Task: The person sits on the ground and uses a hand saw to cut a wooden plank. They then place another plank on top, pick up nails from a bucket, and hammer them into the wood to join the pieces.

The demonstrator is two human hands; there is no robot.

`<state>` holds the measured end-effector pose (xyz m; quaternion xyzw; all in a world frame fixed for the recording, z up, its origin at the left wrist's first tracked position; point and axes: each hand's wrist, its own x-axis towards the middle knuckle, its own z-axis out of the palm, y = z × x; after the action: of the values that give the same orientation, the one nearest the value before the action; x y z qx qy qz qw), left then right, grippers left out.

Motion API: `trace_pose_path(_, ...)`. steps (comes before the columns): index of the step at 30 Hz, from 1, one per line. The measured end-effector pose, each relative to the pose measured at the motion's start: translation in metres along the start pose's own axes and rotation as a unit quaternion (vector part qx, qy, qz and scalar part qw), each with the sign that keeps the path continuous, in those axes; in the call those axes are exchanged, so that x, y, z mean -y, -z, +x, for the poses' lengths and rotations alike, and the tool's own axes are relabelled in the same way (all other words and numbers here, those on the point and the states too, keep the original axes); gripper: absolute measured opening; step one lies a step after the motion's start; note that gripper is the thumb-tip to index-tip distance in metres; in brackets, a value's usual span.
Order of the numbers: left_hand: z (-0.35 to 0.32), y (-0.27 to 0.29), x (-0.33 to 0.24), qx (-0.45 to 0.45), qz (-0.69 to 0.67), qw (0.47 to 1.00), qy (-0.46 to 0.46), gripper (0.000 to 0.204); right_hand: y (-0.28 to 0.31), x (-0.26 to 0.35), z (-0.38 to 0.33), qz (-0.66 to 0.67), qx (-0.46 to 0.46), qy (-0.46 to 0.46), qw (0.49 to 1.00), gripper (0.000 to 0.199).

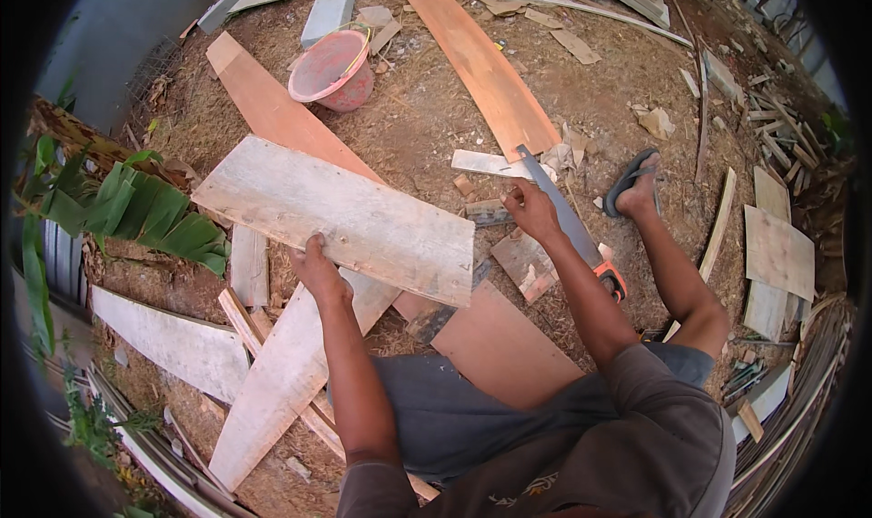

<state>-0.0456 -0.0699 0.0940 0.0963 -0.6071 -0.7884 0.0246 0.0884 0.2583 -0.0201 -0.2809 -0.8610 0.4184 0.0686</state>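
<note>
My left hand [318, 268] grips the near long edge of a whitish plywood board [363, 214], thumb on top and the other fingers hidden beneath. The board is tilted above other planks. My right hand [531, 211] is closed, its fingers curled together to the right of the board; anything held in them is too small to make out. Beside that hand lies a handsaw [565, 218] with an orange and black handle [610, 282], which the right hand does not grip. The saw's tip reaches the near end of a reddish plank [486, 73].
A pink bucket [334, 71] stands at the far left near another reddish plank [272, 100]. A long whitish board [272, 391] and a reddish-brown panel [504, 345] lie close to my legs. Banana leaves [136, 209] hang at left; boards [779, 250] lie at right.
</note>
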Motion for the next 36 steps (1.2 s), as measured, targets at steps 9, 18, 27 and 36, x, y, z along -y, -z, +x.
trace_pose_path(9, 0.003, 0.017, 0.004, 0.040, -0.025, 0.996, 0.073, 0.053, -0.071, -0.104, 0.046, -0.371, 0.053, 0.067, 0.925, 0.062)
trace_pose_path(18, -0.017, -0.015, 0.013, 0.187, 0.055, 0.979, 0.052, 0.066, 0.018, -0.041, 0.001, -0.159, -0.096, 0.022, 0.982, 0.067)
trace_pose_path(27, -0.071, -0.045, 0.045, 0.372, 0.028, 0.918, 0.132, 0.059, 0.144, 0.098, -0.027, -0.132, -0.226, 0.322, 0.910, 0.082)
trace_pose_path(36, -0.111, -0.052, 0.050, 0.494, 0.054, 0.860, 0.115, 0.053, 0.177, 0.149, -0.037, -0.209, -0.251, 0.374, 0.868, 0.086)
